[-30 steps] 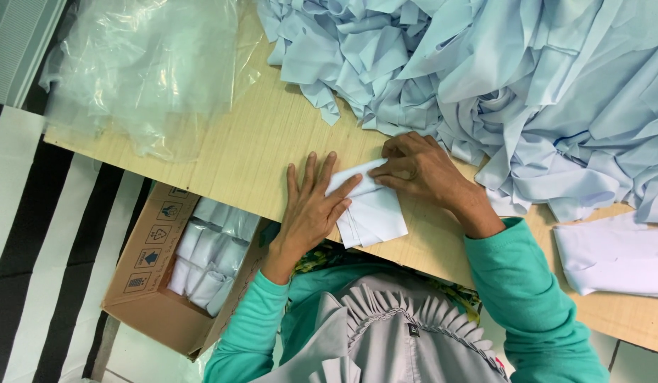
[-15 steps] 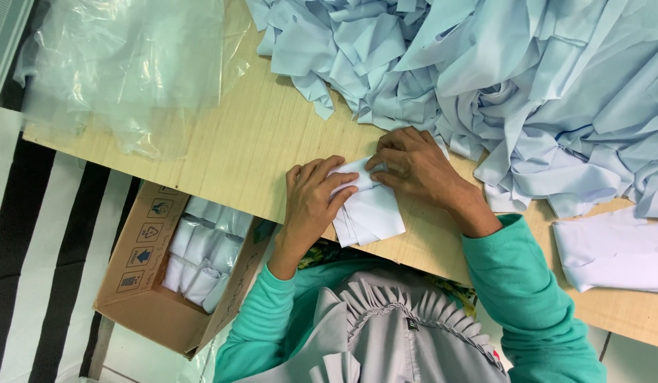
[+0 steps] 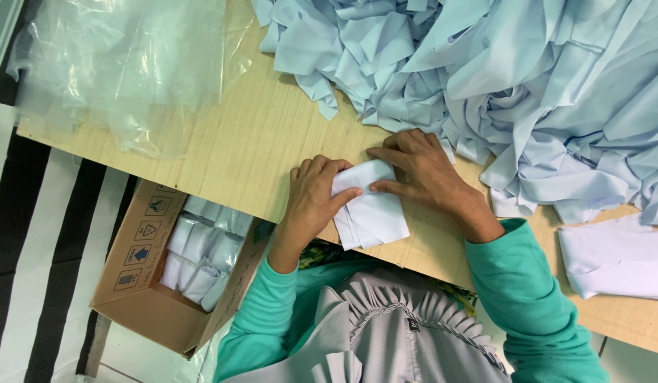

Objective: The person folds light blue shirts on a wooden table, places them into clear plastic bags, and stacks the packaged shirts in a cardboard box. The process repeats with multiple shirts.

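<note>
a folded pale blue cloth [image 3: 369, 206] lies at the near edge of the tabletop [image 3: 251, 142], pinched between both hands. the left hand [image 3: 315, 191] curls closed on its left side; the right hand [image 3: 421, 170] presses flat fingers on its top fold. it looks smooth, layered, rectangular. the heap of blue cloth [image 3: 520, 78] behind runs out of view.
</note>
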